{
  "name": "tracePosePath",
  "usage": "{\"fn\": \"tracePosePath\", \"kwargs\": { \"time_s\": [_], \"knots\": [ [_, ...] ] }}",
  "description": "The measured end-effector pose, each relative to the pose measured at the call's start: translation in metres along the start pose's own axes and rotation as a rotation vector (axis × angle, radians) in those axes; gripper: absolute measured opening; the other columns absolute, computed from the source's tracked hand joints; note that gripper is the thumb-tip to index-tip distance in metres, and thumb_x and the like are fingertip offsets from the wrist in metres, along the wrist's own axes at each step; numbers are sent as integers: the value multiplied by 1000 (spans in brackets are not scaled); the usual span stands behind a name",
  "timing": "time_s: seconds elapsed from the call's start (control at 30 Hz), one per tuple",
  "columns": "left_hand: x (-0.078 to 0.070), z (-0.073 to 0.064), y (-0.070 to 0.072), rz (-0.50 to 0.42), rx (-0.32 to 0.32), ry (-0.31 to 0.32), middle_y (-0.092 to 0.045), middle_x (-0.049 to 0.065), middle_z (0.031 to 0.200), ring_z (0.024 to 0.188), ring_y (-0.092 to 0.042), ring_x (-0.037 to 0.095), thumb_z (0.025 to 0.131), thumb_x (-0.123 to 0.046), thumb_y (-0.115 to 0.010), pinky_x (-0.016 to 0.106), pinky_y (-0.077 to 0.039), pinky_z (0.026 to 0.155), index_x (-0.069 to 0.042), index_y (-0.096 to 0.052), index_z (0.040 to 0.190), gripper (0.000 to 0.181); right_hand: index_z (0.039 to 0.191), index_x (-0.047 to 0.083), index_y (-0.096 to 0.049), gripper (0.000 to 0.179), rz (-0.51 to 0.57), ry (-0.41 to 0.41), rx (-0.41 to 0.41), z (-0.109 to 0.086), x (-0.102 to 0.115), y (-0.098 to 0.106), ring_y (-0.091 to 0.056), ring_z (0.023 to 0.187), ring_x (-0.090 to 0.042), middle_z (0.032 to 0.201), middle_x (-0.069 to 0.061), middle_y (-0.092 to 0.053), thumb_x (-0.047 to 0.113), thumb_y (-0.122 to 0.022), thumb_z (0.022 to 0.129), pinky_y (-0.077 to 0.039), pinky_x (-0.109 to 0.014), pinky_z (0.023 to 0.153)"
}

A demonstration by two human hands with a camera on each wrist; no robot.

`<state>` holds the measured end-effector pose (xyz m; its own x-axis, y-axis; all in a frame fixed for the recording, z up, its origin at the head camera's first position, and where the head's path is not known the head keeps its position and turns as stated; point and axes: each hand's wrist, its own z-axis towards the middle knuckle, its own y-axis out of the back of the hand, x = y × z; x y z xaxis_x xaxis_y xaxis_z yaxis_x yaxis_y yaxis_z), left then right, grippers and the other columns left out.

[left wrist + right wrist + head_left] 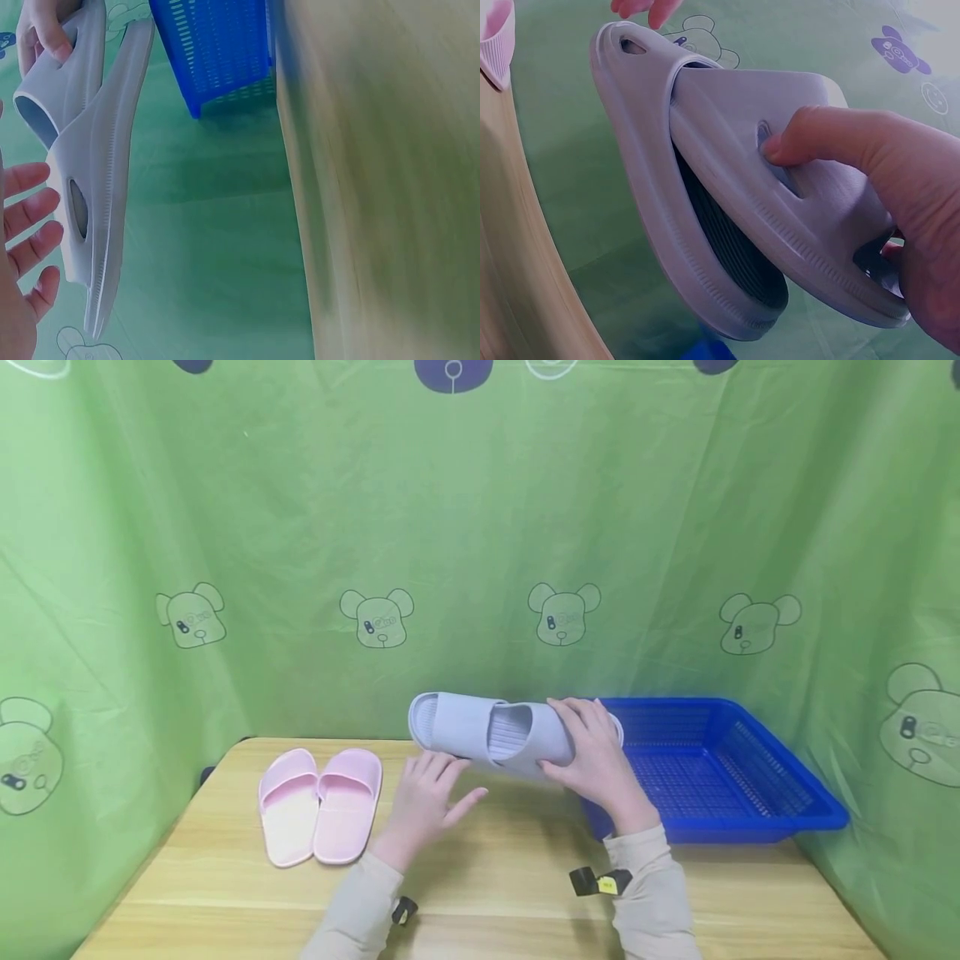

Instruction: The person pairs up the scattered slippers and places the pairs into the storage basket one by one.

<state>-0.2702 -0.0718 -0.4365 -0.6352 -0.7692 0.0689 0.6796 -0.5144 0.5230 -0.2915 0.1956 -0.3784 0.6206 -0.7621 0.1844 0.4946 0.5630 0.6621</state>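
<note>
A pair of grey slippers [465, 724], fitted one into the other heel to toe, is held up above the table beside the basket. My right hand [600, 760] grips the right-hand slipper, and in the right wrist view its thumb [802, 142] presses into the slot in the strap. My left hand [423, 802] is by the lower edge of the left-hand slipper. Its fingers are spread and loosely extended in the left wrist view, close to the slipper's side [94, 187]; whether they touch it I cannot tell.
A pair of pink slippers [348, 827] lies side by side on the left of the wooden table [510, 902]. At the right stands a blue plastic basket [750, 823], partly behind my right hand. A green printed curtain [465, 527] surrounds the table's back and sides.
</note>
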Motion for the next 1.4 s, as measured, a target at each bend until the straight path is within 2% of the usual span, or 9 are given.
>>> {"fn": "tracePosePath", "kwargs": {
  "time_s": [0.37, 0.53, 0.8, 0.97, 1.2, 1.4],
  "knots": [
    [-6, -2, -4, -15, 35, -40, -65, 1, 97, 92, -57, 17, 99, -60, -36, 34, -46, 79, -12, -67, 107, 58, 136, 6, -53, 88, -16, 1, -2, 1, -9, 9, -47, 122, -39, 128, -21, -55, 28, -88, 58, -21, -60, 117],
    [-10, -4, -6, -12, 77, -49, -66, 1, 100, 94, -58, 17, 100, -61, -31, 33, -46, 79, -13, -67, 109, 61, 136, 7, -52, 87, -19, -12, 12, 0, -11, 14, -47, 122, -37, 128, -20, -54, 28, -87, 59, -21, -59, 118],
    [-16, -5, -10, -36, 150, -65, -67, 1, 107, 102, -60, 18, 100, -62, -23, 35, -49, 89, -13, -65, 114, 65, 136, 6, -51, 88, -27, -26, 15, -2, -19, 19, -45, 123, -39, 129, -21, -53, 27, -87, 59, -21, -59, 118],
    [-20, -6, -12, -53, 184, -83, -67, 2, 111, 107, -60, 18, 100, -61, -27, 37, -49, 94, -13, -64, 116, 62, 137, 6, -51, 88, -28, -28, 17, -3, -21, 24, -43, 124, -41, 129, -21, -53, 28, -87, 59, -19, -60, 118],
    [-25, -6, -15, -62, 220, -114, -65, 0, 116, 112, -58, 19, 95, -57, -44, 37, -47, 100, -14, -64, 117, 52, 137, 6, -51, 88, -20, -42, 19, -4, -25, 30, -40, 127, -44, 130, -22, -52, 26, -88, 59, -16, -59, 120],
    [-30, -5, -12, -61, 241, -144, -65, 1, 119, 116, -58, 20, 97, -58, -42, 38, -46, 103, -15, -63, 119, 52, 136, 6, -52, 87, -36, -41, 22, -5, -31, 36, -41, 126, -43, 130, -22, -52, 25, -88, 59, -15, -58, 120]
  ]
}}
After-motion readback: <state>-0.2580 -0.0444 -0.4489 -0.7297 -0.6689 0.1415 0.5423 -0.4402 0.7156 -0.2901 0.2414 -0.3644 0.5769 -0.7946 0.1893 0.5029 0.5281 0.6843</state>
